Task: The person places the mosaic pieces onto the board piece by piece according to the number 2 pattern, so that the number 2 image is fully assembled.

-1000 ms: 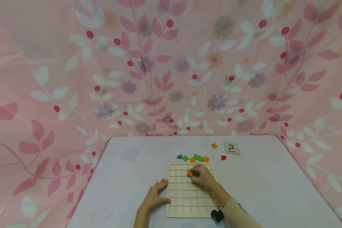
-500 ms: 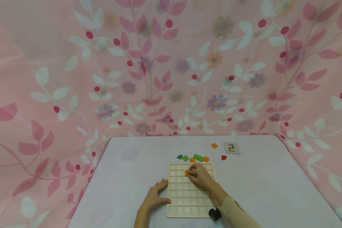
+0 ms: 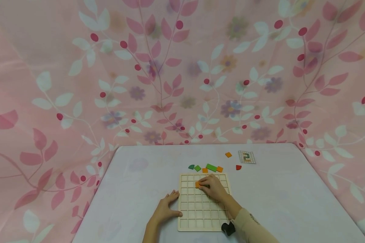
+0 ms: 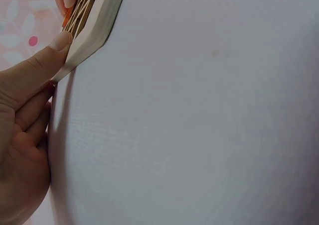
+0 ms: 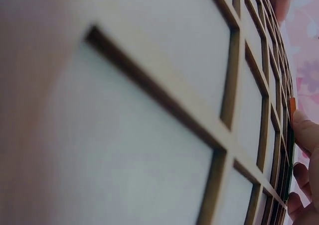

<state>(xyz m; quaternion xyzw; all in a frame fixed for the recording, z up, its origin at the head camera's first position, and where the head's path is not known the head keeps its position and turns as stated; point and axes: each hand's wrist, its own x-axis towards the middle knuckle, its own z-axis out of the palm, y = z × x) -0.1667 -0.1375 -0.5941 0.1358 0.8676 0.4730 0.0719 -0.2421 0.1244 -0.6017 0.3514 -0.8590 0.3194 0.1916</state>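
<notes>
A pale wooden grid board [image 3: 195,216] lies on the table. My right hand [image 3: 215,189] is over its upper part, with thumb and fingers pinching an orange square tile [image 3: 197,184]. In the right wrist view, that orange tile [image 5: 292,104] stands at the thumb's tip, with a dark green piece [image 5: 290,171] along the board by the fingers. The right hand mostly hides this green piece in the head view. My left hand [image 3: 165,210] rests at the board's left edge, fingers spread. Its thumb [image 4: 61,42] touches the rim in the left wrist view.
Behind the board lie a dark green quarter-round piece [image 3: 191,167], a green square [image 3: 197,168], a green rectangle [image 3: 211,167] and orange squares [image 3: 205,170]. Farther right are a red quarter-round piece [image 3: 238,167], another orange square [image 3: 228,154] and a pattern card [image 3: 247,157]. A black device [image 3: 228,229] is at the right wrist.
My right hand has moved a little to the left over the board, carrying the orange tile with it. The left hand stays at the board's edge.
</notes>
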